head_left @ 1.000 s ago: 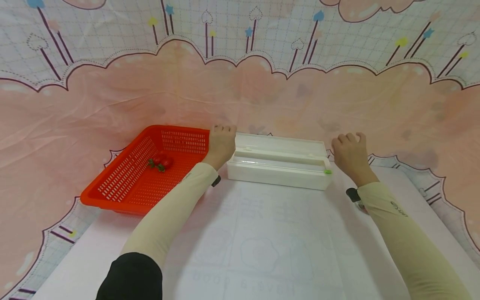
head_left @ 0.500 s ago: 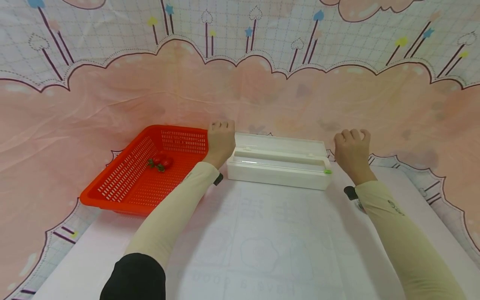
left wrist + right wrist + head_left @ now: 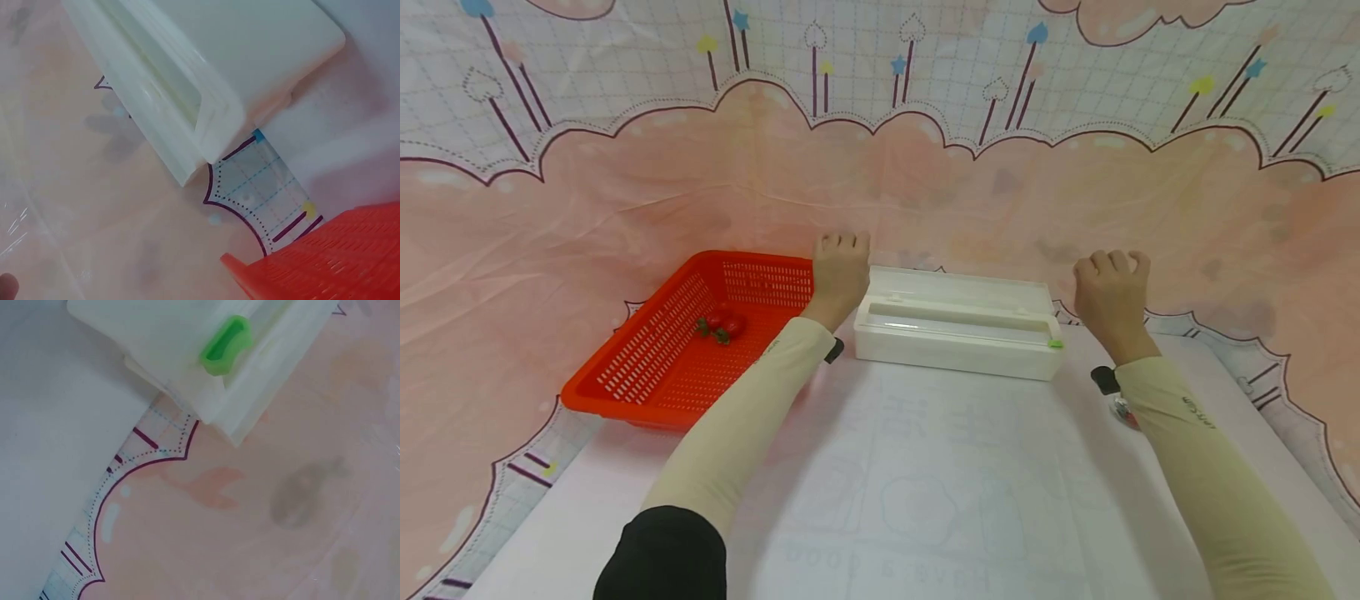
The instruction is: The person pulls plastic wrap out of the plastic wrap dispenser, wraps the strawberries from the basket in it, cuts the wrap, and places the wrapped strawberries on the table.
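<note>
A long white cling film dispenser [image 3: 955, 354] sits with its lid raised and a green slider [image 3: 226, 347] at its right end. My left hand [image 3: 840, 271] is at its left end, curled fingers raised beside the red basket. Beyond the right end my right hand [image 3: 1112, 296] is raised with its fingers curled. Glints show on clear cling film [image 3: 14, 219] in both wrist views, and the hands grip it at its two sides. Only a fingertip [image 3: 8, 287] shows in the left wrist view; the right wrist view shows no fingers.
The red plastic basket [image 3: 655, 354] stands left of the dispenser, partly behind my left forearm. Inside lie small red tomatoes [image 3: 726, 321] with green tops. A white sheet [image 3: 955, 492] covers the table; a patterned pink cloth [image 3: 955, 208] spans the back.
Both hands have risen slightly in the head view, and the right one has shifted a little to the right. The dispenser and basket have stayed in place.
</note>
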The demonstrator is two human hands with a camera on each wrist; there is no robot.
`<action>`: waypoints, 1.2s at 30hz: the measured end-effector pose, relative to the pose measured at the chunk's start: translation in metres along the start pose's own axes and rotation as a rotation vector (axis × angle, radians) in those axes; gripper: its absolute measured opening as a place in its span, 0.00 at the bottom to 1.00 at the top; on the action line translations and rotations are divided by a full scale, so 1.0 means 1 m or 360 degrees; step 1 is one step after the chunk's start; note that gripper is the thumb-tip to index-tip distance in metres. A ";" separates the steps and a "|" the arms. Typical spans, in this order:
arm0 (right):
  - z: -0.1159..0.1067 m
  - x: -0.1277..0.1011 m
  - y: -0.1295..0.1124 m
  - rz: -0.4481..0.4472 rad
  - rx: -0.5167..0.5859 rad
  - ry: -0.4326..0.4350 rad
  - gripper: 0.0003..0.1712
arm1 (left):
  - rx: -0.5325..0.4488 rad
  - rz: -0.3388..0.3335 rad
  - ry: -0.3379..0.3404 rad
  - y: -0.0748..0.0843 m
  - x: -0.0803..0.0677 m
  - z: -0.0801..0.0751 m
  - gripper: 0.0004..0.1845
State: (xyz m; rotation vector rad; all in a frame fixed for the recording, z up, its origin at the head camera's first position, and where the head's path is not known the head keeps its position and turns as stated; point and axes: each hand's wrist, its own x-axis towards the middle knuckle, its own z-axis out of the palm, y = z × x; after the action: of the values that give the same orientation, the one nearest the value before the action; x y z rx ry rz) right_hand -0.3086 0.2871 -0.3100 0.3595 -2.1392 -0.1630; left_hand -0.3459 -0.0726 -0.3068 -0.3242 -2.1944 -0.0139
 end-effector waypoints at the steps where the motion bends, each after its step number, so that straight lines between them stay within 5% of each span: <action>1: 0.000 0.001 0.000 -0.0004 0.0007 0.0012 0.07 | 0.0005 0.0009 0.0014 0.000 0.000 -0.001 0.05; 11: -0.005 0.008 0.003 -0.0023 0.0007 0.0146 0.08 | -0.0023 0.0026 0.0007 -0.003 0.006 -0.010 0.07; 17: -0.009 0.012 0.003 -0.0009 0.0031 0.0260 0.12 | -0.0018 -0.0001 0.0102 -0.003 0.009 -0.013 0.06; 36: -0.026 0.017 0.002 0.0026 0.0050 0.0274 0.10 | -0.0083 -0.0075 0.0113 -0.002 0.014 -0.030 0.07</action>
State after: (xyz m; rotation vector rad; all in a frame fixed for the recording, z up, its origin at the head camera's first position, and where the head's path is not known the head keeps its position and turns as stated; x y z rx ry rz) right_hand -0.2967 0.2839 -0.2814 0.3612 -1.9761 -0.0862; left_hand -0.3310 -0.0756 -0.2779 -0.2966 -2.1336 -0.1076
